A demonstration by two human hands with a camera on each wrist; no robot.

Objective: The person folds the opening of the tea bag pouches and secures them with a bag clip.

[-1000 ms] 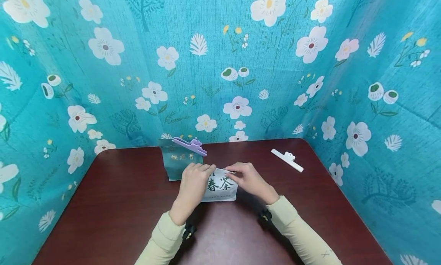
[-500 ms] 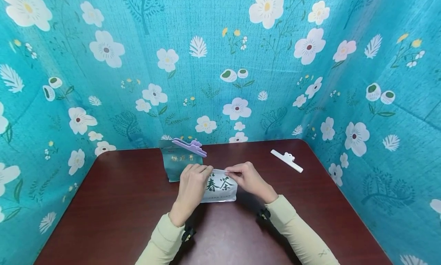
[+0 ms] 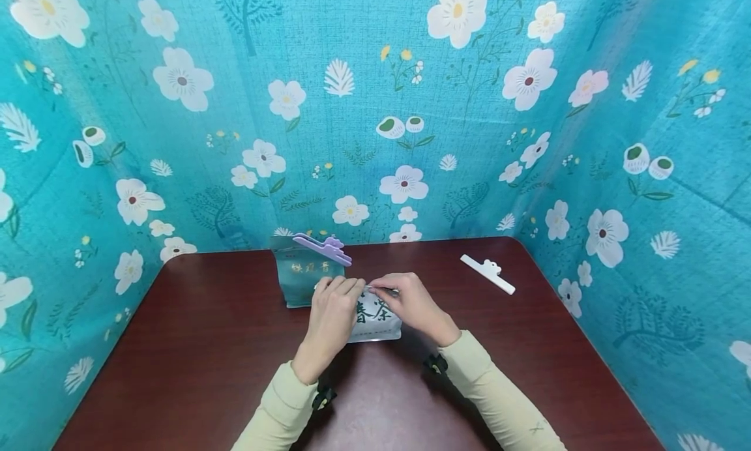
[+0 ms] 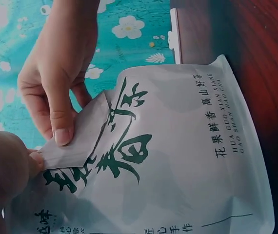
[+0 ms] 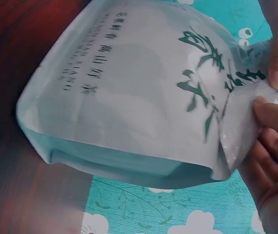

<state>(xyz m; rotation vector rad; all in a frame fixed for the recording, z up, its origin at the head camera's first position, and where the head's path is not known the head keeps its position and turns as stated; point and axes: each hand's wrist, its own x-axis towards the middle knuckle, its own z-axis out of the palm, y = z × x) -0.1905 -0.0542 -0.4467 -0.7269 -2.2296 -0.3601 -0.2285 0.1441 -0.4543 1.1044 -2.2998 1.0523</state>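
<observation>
At the dark table (image 3: 176,366), our right hand (image 3: 413,302) pinches the folded corner (image 4: 88,129) of a white bag (image 4: 178,126) (green-lettered); our left hand (image 3: 334,311) pinches its top.

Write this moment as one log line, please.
left hand: pinches white bag; right hand: pinches its folded corner; purple clip: on green bag; white clip: on table

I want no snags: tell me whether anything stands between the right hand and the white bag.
Nothing visible does: the right hand directly pinches the folded corner of the white bag. The white clip lies off to the right.
</observation>
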